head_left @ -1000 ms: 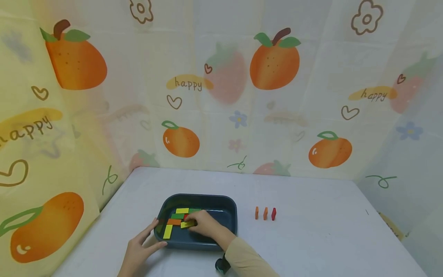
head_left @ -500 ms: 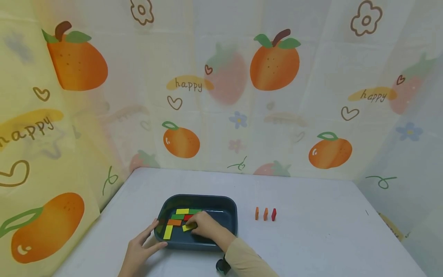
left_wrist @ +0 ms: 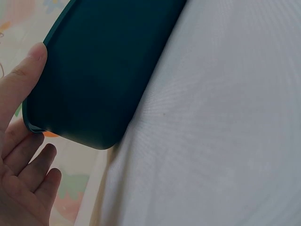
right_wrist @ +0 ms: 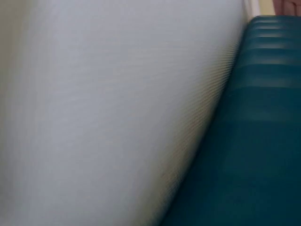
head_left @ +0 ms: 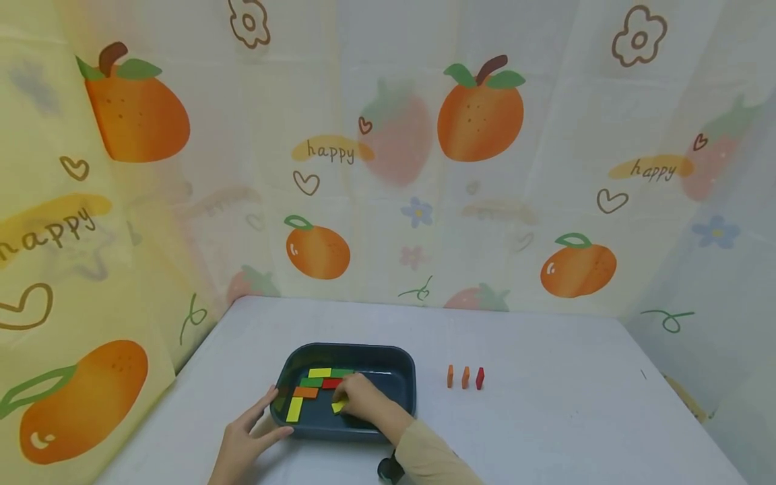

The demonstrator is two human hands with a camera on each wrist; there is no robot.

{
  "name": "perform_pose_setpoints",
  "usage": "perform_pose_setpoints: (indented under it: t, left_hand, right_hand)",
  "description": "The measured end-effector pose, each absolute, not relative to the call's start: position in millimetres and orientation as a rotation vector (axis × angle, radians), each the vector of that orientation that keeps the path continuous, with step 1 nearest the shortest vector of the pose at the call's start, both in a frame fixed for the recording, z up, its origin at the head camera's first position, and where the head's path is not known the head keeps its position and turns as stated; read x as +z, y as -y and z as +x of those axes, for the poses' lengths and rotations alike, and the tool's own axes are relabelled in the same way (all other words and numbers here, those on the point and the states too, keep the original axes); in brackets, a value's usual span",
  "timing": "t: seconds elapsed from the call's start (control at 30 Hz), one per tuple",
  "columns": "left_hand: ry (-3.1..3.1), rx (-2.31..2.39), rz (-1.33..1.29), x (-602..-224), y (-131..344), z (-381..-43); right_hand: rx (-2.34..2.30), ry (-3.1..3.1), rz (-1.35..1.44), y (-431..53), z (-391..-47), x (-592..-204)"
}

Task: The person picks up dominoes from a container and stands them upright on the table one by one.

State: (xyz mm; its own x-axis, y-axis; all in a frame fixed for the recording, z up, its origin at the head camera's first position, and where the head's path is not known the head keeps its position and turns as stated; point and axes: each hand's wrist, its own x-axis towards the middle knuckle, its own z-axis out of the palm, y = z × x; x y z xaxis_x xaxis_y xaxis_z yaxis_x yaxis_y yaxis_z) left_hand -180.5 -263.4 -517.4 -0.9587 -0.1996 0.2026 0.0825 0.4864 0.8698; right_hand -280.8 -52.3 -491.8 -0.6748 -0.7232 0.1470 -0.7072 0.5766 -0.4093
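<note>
A dark blue-green tray (head_left: 378, 438) sits on the white table, with several flat coloured domino blocks inside at its left. My right hand (head_left: 364, 397) reaches over the front wall and pinches a yellow domino block (head_left: 338, 407), partly covered by the fingers. Near it lie a red block (head_left: 331, 383), an orange block (head_left: 306, 392) and another yellow block (head_left: 294, 409). At the tray's left end is my left hand (head_left: 241, 439), its thumb on the front wall and index finger at the left rim. In the left wrist view, the other fingers hang loosely beside the tray (left_wrist: 103, 70).
Right of the tray, two orange blocks (head_left: 465, 377) and a red block (head_left: 480, 378) stand upright in a row. A small dark round object (head_left: 388, 469) is by the right wrist. Behind the table hangs a fruit-print curtain (head_left: 388, 256).
My right hand has drawn the yellow block toward the front and right, away from the orange and red blocks, uncovering more of the red one. The left hand stays at the tray.
</note>
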Motion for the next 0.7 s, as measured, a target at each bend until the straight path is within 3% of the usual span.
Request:
perform_pose_setpoints:
  t: [0.7]
  left_hand:
    - [2.462,-1.511,0.135,-515.6,262.8,-180.1]
  right_hand:
    - [-1.213,-2.515,-1.184,43.2,-278.6,-487.7]
